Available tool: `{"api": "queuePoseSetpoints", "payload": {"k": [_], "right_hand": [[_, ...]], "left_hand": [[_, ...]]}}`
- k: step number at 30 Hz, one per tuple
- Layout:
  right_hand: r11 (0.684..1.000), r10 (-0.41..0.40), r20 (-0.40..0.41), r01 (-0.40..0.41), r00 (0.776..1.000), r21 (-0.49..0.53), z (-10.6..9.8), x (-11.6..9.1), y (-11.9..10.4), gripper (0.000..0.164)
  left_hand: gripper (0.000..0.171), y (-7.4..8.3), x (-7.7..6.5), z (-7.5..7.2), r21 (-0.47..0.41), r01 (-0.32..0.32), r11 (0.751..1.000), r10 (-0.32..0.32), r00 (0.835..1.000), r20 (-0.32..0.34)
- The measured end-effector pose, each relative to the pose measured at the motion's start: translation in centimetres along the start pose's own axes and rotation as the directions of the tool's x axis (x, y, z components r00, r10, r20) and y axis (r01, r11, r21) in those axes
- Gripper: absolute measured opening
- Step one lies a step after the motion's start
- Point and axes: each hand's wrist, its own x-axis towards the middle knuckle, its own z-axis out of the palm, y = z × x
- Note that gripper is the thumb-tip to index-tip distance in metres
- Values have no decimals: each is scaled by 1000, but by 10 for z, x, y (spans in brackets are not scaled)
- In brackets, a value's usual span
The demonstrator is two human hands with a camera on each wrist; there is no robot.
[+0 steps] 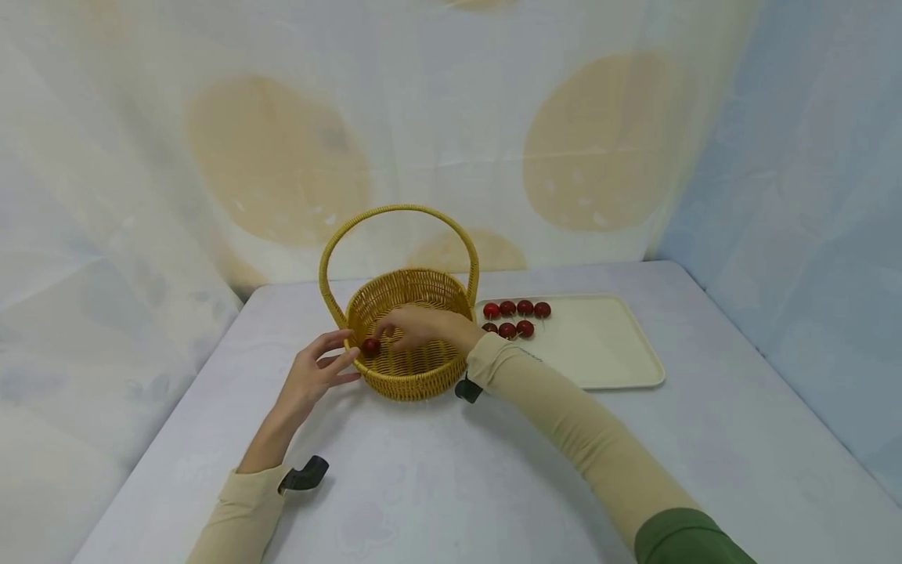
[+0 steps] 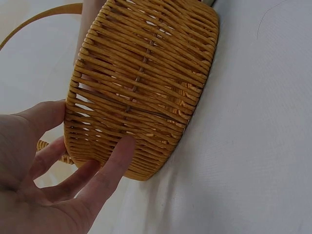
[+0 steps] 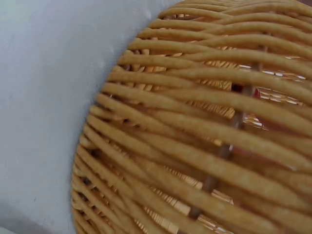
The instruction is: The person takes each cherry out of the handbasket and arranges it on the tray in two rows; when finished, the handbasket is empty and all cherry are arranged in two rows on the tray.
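A yellow woven basket (image 1: 412, 384) with a tall arched handle stands on the table. At its left side, my left hand (image 1: 320, 368) has its fingers spread against the rim and outer wall; in the left wrist view the fingertips (image 2: 125, 144) touch the weave. Reaching over the right rim, my right hand (image 1: 416, 325) is inside the basket, fingers bent downward. A dark red cherry (image 1: 370, 347) lies against the basket's left inner wall, right at the right index fingertip. The right wrist view shows mostly the basket's outer weave (image 3: 195, 122), which hides the hand.
A cream tray (image 1: 599, 345) lies right of the basket, partly behind the right forearm. Several red cherries (image 1: 524, 308) sit in two rows on its left part. A pale curtain (image 1: 437, 117) hangs behind the table. Dark wrist devices (image 1: 304, 475) are worn on both arms.
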Motion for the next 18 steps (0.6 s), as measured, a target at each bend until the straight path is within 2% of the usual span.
{"api": "queuePoseSetpoints", "payload": {"k": [4, 11, 18], "right_hand": [[1000, -10, 7, 10, 1000, -10, 2, 3, -1, 43], [996, -71, 28, 72, 997, -48, 3, 10, -5, 46], [996, -70, 67, 73, 995, -50, 6, 15, -8, 47]], "left_hand": [[66, -2, 1, -1, 7, -1, 1000, 1, 1000, -5], [65, -3, 1, -2, 5, -1, 1000, 1, 1000, -11], [65, -4, 1, -2, 8, 1, 1000, -1, 1000, -6]]}}
